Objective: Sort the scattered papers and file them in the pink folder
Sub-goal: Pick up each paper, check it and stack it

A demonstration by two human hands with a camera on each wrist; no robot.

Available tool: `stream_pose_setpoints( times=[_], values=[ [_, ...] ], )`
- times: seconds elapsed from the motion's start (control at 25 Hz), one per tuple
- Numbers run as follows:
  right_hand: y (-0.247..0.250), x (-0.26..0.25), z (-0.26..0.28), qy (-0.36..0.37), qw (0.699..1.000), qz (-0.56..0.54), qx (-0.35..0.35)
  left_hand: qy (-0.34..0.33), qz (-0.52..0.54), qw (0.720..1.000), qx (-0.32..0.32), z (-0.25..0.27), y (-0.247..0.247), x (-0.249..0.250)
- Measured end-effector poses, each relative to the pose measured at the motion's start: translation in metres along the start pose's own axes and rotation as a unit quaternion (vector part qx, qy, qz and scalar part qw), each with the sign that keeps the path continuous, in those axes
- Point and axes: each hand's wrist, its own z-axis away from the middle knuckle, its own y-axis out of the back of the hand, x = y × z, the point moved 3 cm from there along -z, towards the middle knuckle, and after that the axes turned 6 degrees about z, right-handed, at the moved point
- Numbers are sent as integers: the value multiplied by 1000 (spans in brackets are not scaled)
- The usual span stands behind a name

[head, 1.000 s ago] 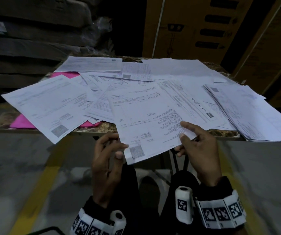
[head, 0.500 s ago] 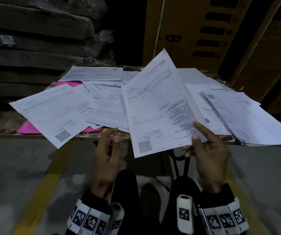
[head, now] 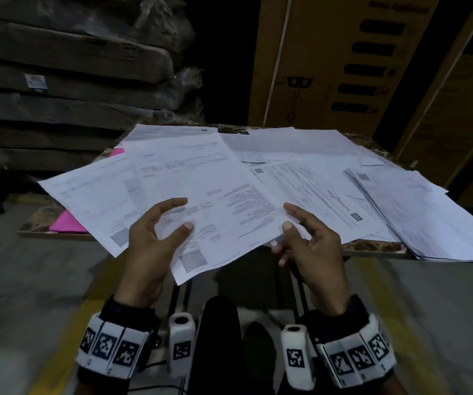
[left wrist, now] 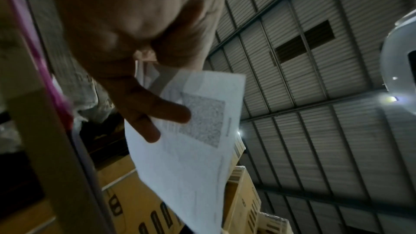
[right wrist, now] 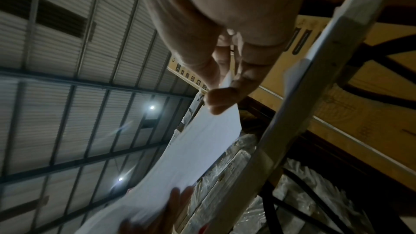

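Holding one printed sheet (head: 215,212) by its near corners, a person sat facing a small desk (head: 372,248) buried in loose papers. The left hand (head: 149,246) pinched the sheet's near left corner, thumb on top beside a square code mark and fingers beneath; the right hand (head: 309,246) pinched the near right edge in the same way. Both grips were closed on this sheet, probably so that it could be lifted free of the heap and read before sorting. The sheet's far end lay over the other papers. The pink folder (head: 68,223) sat at the desk's left side, almost wholly covered: only a near corner and a sliver farther back showed, with a large sheet (head: 92,195) lying across it. That covering would need clearing before anything could be filed. A thicker stack (head: 435,218) lay at the desk's right end, overhanging the edge. Behind stood wrapped dark slabs (head: 72,81) on the left and tall cardboard boxes (head: 343,67) on the right.
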Motion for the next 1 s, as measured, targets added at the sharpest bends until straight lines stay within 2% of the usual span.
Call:
stream_pose_setpoints(
  times=[0.12,0.2,0.32,0.4,0.52,0.68,0.92,1.0],
  values=[
    [0,-5,-18,23,994,104,31,1,2,998,56,-12,30,-2],
    [-3,-8,-30,67,975,207,38,-4,0,995,100,-16,45,0],
    [-21,-5,-38,130,930,344,-19,-3,9,989,147,-20,58,-2],
    [-34,1,-36,142,898,412,-62,7,8,988,156,-19,62,-6],
    [-26,8,-32,102,867,482,-69,24,-4,989,147,-16,61,-9],
    [18,19,-13,48,867,487,-90,46,-9,994,95,-10,45,-10],
    [52,31,6,97,837,525,-122,81,-29,994,62,-4,28,-23],
    [56,37,7,110,825,543,-111,84,-41,995,46,0,23,-23]
  ],
)
